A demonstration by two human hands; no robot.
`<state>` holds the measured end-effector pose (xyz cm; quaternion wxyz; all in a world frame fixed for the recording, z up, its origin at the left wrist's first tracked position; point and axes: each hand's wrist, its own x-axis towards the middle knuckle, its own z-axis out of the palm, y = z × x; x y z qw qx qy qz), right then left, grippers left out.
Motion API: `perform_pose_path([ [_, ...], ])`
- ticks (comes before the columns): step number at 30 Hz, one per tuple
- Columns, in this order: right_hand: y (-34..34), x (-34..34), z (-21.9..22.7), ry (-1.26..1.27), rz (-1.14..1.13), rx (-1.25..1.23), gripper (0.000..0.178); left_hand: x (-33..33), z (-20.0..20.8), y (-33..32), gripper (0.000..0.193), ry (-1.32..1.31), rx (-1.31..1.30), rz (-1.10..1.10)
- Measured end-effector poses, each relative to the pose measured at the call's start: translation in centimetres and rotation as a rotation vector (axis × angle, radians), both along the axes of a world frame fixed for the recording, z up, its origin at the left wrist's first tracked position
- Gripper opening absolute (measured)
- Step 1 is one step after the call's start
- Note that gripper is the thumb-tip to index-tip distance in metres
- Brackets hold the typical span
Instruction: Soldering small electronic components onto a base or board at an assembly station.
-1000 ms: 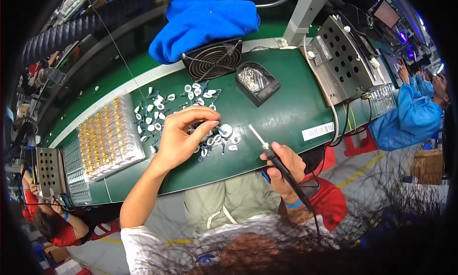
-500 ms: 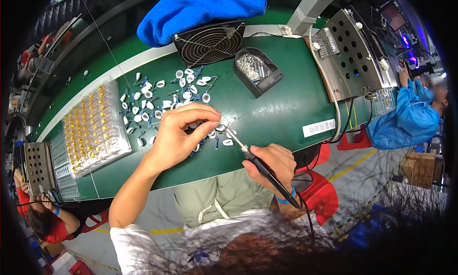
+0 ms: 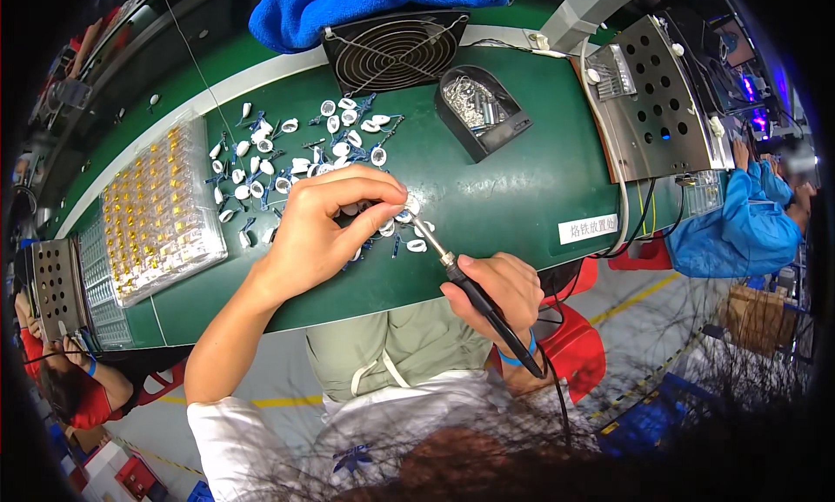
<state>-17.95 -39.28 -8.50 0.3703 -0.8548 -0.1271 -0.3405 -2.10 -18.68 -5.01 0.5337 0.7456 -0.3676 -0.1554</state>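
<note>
My right hand grips a soldering iron by its black handle, with the cable trailing down past the wrist. The metal tip reaches up and left to a small white oval part, which my left hand pinches between thumb and fingertips. Whether the tip touches it is too small to tell. Under and beyond my left hand, several similar white oval pieces with dark blue wires lie scattered on the green bench; some are hidden by the hand.
A fan with a blue towel stands at the back, beside a black bin of small metal parts. Clear trays with gold pieces sit at left. A perforated metal box is at right. Co-workers sit at both sides.
The whole view has shifted slightly. Both hands keep nearly the same pose, the left pinching the white part and the right holding the iron at it.
</note>
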Motion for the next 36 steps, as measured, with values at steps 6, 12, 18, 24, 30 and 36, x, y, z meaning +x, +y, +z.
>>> perform_pose_path([
  [6,-0.1,-0.1,-0.3,-0.015,-0.008,-0.004,0.037,0.0,-0.2,-0.1,0.014,-0.01,-0.01,-0.004],
  [12,-0.2,-0.9,-0.5,0.006,-0.077,0.044,0.035,0.0,-0.2,-0.2,0.012,-0.042,-0.029,0.008],
  [18,-0.3,-0.9,-0.3,0.026,-0.081,0.042,0.035,-0.5,-0.1,-0.3,0.02,0.156,-0.071,0.013],
  [24,-0.3,-0.4,-0.1,0.007,-0.043,0.002,0.036,-0.4,-0.1,-0.2,0.024,0.179,-0.052,-0.001],
  [30,-0.3,-0.3,-0.1,0.014,-0.014,0.018,0.036,-0.4,-0.3,-0.1,0.025,0.153,-0.042,0.0],
  [36,-0.3,-0.3,0.0,0.001,-0.02,-0.009,0.037,-0.3,-0.5,-0.2,0.026,0.1,-0.018,0.007],
])
